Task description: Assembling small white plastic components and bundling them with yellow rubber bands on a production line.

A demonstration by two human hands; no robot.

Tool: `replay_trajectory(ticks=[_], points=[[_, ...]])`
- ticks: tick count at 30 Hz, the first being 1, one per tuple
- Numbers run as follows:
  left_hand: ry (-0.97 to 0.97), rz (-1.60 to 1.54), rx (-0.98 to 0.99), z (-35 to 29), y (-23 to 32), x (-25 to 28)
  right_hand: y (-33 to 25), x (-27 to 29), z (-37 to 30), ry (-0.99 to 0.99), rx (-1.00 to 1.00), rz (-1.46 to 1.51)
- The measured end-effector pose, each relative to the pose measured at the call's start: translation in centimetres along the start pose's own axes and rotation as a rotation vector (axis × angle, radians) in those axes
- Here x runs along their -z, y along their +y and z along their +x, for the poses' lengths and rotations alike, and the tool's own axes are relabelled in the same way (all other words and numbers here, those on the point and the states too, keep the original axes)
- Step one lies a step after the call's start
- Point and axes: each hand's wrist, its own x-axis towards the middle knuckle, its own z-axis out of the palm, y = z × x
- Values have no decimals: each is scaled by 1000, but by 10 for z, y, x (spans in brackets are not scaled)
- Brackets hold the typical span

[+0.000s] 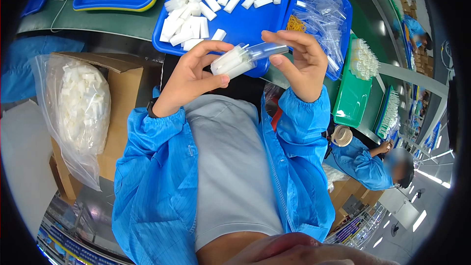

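My left hand (pixel 194 76) is closed around white plastic pieces (pixel 231 63), gripped between thumb and fingers in front of my chest. From their right end a clear plastic tube (pixel 267 50) sticks out toward my right hand (pixel 305 64). The thumb and fingertips of that hand close about the tube from below and above. How far the tube overlaps the white pieces I cannot tell. Just beyond both hands lies a blue tray (pixel 236 25) with a heap of loose white plastic pieces (pixel 196 7).
Right of the tray, a blue bin (pixel 349 22) holds clear tubes and yellow rubber bands (pixel 296 23). Farther right is a green tray (pixel 352 100) with clustered white parts (pixel 363 59). A bag of white pieces (pixel 83 108) sits in a cardboard box (pixel 125 88) at left. A co-worker (pixel 363 162) sits right.
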Motion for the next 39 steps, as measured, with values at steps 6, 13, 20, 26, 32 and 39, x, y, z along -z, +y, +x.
replay_trajectory(ticks=[6, 13, 20, 26, 32, 39], points=[[-8, 42, -54, -2, -4, 1, 3, -4, -1, 40, -26, 60], [-20, 19, -37, -2, -7, 3, 9, 0, -2, -69, 96, -174], [-36, 33, -40, -2, -6, 4, 7, 1, -1, -22, 121, -185], [-27, 70, -32, 0, -11, 4, 6, 1, 1, -129, 211, -277], [3, 39, 29, 1, -15, 0, 3, -8, 1, -160, 257, -298], [-1, 84, -8, 2, -18, -3, 0, -11, -2, -129, 202, -282]])
